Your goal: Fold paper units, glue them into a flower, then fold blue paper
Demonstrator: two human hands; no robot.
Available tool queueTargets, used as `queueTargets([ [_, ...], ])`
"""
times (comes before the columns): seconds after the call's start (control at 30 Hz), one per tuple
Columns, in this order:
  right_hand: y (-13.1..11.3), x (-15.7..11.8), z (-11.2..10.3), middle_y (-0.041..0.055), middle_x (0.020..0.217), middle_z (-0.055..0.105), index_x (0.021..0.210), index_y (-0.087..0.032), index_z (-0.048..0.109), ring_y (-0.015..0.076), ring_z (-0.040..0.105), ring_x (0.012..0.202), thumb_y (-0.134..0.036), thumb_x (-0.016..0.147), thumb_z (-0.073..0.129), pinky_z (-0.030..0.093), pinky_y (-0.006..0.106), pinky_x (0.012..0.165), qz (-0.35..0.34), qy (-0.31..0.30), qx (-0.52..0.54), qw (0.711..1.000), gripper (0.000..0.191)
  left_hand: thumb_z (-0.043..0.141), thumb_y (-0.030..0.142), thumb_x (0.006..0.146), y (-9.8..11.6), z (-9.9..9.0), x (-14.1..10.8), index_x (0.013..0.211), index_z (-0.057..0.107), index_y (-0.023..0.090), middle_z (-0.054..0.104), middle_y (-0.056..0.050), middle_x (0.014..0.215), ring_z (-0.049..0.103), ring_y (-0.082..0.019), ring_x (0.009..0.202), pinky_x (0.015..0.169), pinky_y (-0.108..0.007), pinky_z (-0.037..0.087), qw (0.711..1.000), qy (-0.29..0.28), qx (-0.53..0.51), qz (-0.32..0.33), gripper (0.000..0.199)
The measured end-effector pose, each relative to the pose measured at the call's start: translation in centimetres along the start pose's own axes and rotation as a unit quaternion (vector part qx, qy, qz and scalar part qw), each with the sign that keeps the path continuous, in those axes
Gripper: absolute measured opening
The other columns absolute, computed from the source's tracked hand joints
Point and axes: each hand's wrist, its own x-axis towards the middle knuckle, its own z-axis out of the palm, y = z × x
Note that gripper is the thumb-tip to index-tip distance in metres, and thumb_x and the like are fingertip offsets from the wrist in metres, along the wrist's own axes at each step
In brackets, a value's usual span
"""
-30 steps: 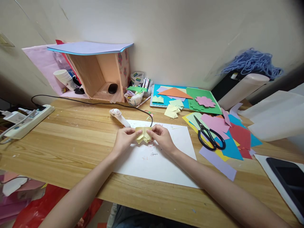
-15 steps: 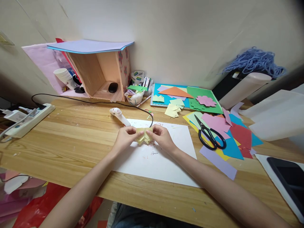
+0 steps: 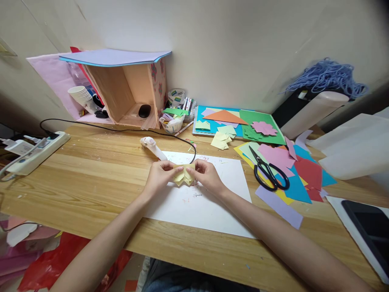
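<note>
Folded yellow paper (image 3: 184, 172) now slightly lower — in the pinch of left hand (image 3: 158, 177) and right hand (image 3: 209, 177)

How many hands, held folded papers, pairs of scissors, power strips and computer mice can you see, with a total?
Left hand plus right hand: 2
Folded yellow paper, held: 1
Scissors: 1
Power strip: 1
Computer mouse: 1
Total: 6

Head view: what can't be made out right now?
- Yellow folded paper, head view: its back faces away; parts of its sides are covered by the left grip and right grip.
- Marks on the white sheet, head view: too small to read.
- Dark device, head view: cut off by the right edge.
</note>
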Motion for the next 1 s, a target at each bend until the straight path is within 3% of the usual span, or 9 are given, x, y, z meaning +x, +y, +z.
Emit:
queueTargets([
  [0.53, -0.06, -0.2, -0.05, -0.0001, 0.062, 0.053, 0.069, -0.017, 0.048, 0.0116, 0.052, 0.053, -0.044, 0.074, 0.06, 0.045, 0.022, 0.045, -0.009, -0.029, -0.008, 1.0, 0.03, 0.075, 0.042, 0.053, -0.69, -0.45, 0.57, 0.058, 0.062, 0.011, 0.061, -0.002, 0.057, 0.054, -0.012, 0.054, 0.053, -0.021, 0.043, 0.999, -0.023, -0.002, -0.027, 0.034],
  [1.0, 0.08, -0.12, -0.07, -0.0007, 0.063, 0.052, 0.07, -0.018, 0.05, 0.0118, 0.051, 0.054, -0.045, 0.073, 0.061, 0.043, 0.023, 0.046, -0.018, -0.004, -0.022, 1.0, 0.03, 0.073, 0.046, 0.055, -0.2, -0.32, 0.41, 0.065, 0.07, 0.01, 0.067, -0.005, 0.062, 0.057, -0.014, 0.056, 0.054, -0.022, 0.046, 0.999, -0.011, -0.014, -0.044, 0.037],
])
